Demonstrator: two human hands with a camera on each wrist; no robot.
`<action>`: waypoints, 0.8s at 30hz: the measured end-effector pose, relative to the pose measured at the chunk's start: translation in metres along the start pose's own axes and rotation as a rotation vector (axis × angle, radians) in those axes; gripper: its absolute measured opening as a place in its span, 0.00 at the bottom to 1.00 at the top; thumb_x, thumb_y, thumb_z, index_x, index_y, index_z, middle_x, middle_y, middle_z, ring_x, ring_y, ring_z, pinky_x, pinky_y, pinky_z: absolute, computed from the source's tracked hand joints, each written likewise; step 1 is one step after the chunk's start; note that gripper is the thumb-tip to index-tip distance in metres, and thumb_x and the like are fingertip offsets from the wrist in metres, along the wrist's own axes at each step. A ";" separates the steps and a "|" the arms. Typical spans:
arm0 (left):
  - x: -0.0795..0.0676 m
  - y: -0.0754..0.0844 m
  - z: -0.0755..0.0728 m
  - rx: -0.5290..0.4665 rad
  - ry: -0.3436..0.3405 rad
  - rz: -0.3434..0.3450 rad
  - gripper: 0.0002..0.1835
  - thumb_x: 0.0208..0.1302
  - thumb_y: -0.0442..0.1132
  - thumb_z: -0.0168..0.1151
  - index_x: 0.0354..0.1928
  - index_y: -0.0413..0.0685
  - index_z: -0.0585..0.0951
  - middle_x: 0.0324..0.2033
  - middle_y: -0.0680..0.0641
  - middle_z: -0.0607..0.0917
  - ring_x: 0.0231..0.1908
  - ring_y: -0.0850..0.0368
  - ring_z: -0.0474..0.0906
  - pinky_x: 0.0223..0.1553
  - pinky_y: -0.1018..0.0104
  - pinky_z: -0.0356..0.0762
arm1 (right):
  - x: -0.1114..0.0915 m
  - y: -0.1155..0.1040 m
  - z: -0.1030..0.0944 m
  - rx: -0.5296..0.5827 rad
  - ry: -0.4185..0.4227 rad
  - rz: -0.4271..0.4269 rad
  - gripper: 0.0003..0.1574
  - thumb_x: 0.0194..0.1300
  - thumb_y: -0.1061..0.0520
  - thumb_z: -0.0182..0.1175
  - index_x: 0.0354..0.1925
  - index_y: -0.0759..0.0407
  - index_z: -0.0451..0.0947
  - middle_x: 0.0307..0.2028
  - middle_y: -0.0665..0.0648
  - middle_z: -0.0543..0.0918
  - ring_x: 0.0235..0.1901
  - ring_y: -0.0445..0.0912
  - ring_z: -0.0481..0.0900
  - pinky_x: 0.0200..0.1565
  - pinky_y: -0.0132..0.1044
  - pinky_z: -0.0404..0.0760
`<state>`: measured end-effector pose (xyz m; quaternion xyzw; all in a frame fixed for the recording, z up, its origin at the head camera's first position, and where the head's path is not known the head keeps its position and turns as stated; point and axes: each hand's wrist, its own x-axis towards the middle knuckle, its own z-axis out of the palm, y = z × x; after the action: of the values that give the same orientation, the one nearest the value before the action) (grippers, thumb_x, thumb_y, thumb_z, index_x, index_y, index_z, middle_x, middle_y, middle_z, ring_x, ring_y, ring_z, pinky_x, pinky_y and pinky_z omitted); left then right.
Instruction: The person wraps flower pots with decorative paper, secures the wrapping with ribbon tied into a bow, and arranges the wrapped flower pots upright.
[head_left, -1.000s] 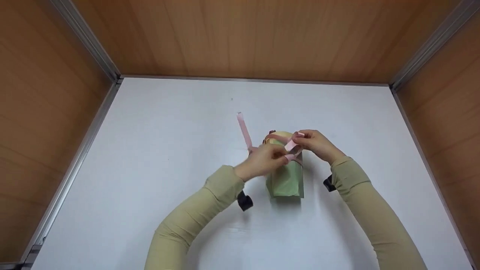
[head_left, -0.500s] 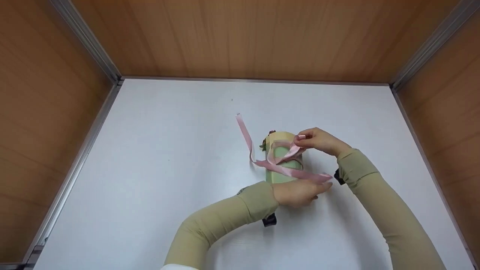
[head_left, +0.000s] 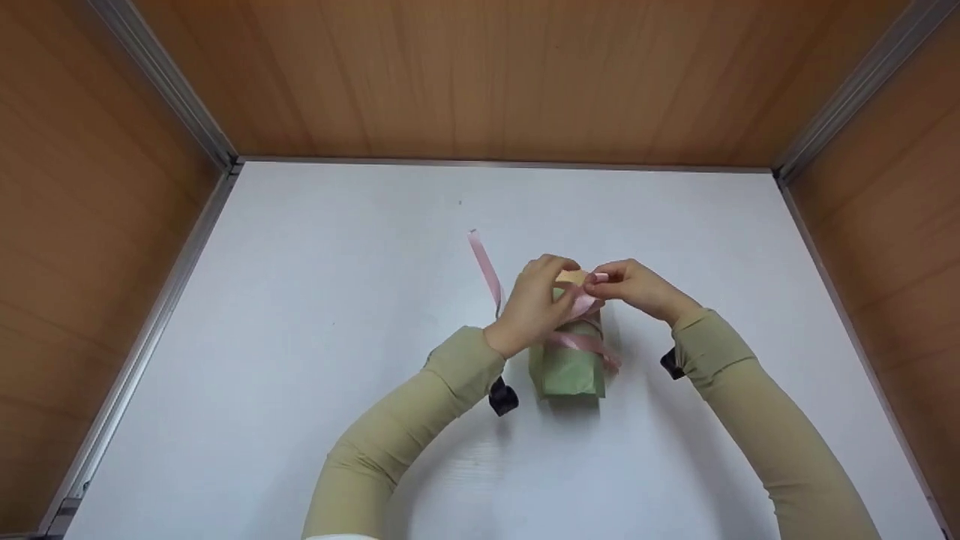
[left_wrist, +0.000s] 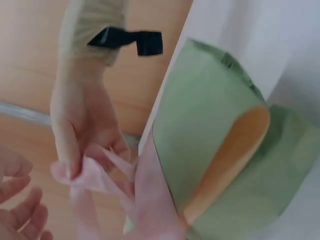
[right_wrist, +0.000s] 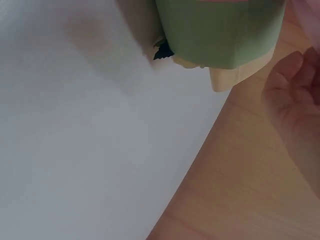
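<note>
A bouquet wrapped in green paper (head_left: 571, 376), with pale yellow paper (right_wrist: 222, 79) and a dark leaf (right_wrist: 162, 51) showing at one end, lies on the white table. Pink ribbon (head_left: 581, 304) goes around it. One tail of ribbon (head_left: 484, 264) stretches out to the upper left, while another crosses the wrap's front to the right. My right hand (head_left: 639, 289) pinches a ribbon loop between thumb and fingers at the bouquet's upper right. Beside that loop my left hand (head_left: 529, 306) hovers with loosely bent fingers; the left wrist view shows those fingers (left_wrist: 30, 215) apart from the ribbon.
Wood-grain panels (head_left: 465, 82) with metal edging enclose the table (head_left: 337, 420) at the back and both sides. Black wrist-worn devices (head_left: 503, 397) hang below both sleeves.
My left hand held a ribbon tail, drew it down right across the wrap and let go, then came back up beside the loop. My right hand keeps pinching the ribbon in nearly the same place.
</note>
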<state>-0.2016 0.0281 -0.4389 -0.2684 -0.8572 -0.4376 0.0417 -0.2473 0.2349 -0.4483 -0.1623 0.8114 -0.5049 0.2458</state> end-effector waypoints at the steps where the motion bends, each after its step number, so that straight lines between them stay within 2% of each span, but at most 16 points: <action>1: 0.001 -0.003 -0.001 0.013 0.000 -0.028 0.15 0.66 0.37 0.58 0.53 0.39 0.76 0.51 0.43 0.80 0.54 0.49 0.73 0.59 0.57 0.67 | -0.001 -0.001 0.001 0.002 0.004 -0.002 0.12 0.66 0.56 0.58 0.41 0.64 0.80 0.34 0.46 0.81 0.40 0.41 0.76 0.47 0.37 0.74; 4: 0.004 -0.009 0.000 0.010 -0.038 -0.088 0.18 0.67 0.40 0.58 0.55 0.38 0.75 0.52 0.43 0.80 0.56 0.48 0.73 0.60 0.54 0.66 | -0.001 -0.005 0.004 0.007 0.019 -0.013 0.13 0.65 0.55 0.59 0.41 0.64 0.81 0.35 0.46 0.81 0.40 0.41 0.75 0.46 0.35 0.74; 9: 0.007 -0.015 0.004 -0.022 -0.074 -0.139 0.18 0.65 0.43 0.61 0.52 0.41 0.77 0.46 0.47 0.84 0.50 0.53 0.77 0.56 0.60 0.70 | 0.000 -0.009 0.010 0.043 0.022 -0.027 0.10 0.65 0.55 0.60 0.39 0.61 0.81 0.35 0.47 0.81 0.41 0.41 0.75 0.48 0.35 0.74; 14: 0.006 -0.017 0.007 -0.063 -0.086 -0.152 0.15 0.63 0.43 0.63 0.49 0.46 0.80 0.44 0.50 0.85 0.46 0.58 0.81 0.51 0.67 0.75 | 0.001 -0.009 0.016 0.072 0.023 -0.053 0.05 0.66 0.56 0.58 0.33 0.55 0.77 0.32 0.47 0.79 0.38 0.40 0.75 0.46 0.35 0.74; 18: 0.005 -0.018 0.008 -0.076 -0.073 -0.162 0.12 0.63 0.42 0.62 0.46 0.44 0.81 0.41 0.48 0.85 0.43 0.57 0.82 0.46 0.68 0.78 | 0.001 -0.009 0.020 0.088 0.028 -0.063 0.05 0.66 0.58 0.58 0.31 0.54 0.76 0.32 0.46 0.77 0.37 0.40 0.74 0.45 0.34 0.74; 21: 0.004 -0.019 0.009 -0.078 -0.058 -0.152 0.10 0.64 0.41 0.61 0.42 0.43 0.83 0.39 0.47 0.86 0.41 0.57 0.82 0.45 0.68 0.78 | -0.001 -0.010 0.020 0.087 0.031 -0.051 0.03 0.66 0.56 0.58 0.35 0.55 0.77 0.34 0.46 0.78 0.40 0.40 0.75 0.47 0.34 0.74; 24: 0.003 -0.020 0.010 -0.102 -0.046 -0.139 0.08 0.65 0.40 0.60 0.40 0.43 0.84 0.37 0.47 0.86 0.41 0.58 0.81 0.46 0.67 0.78 | -0.001 -0.009 0.018 0.101 0.018 -0.041 0.10 0.68 0.54 0.56 0.42 0.60 0.77 0.38 0.46 0.80 0.43 0.40 0.76 0.51 0.34 0.74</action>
<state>-0.2131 0.0274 -0.4586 -0.2202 -0.8509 -0.4763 -0.0224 -0.2358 0.2183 -0.4465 -0.1617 0.7835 -0.5517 0.2359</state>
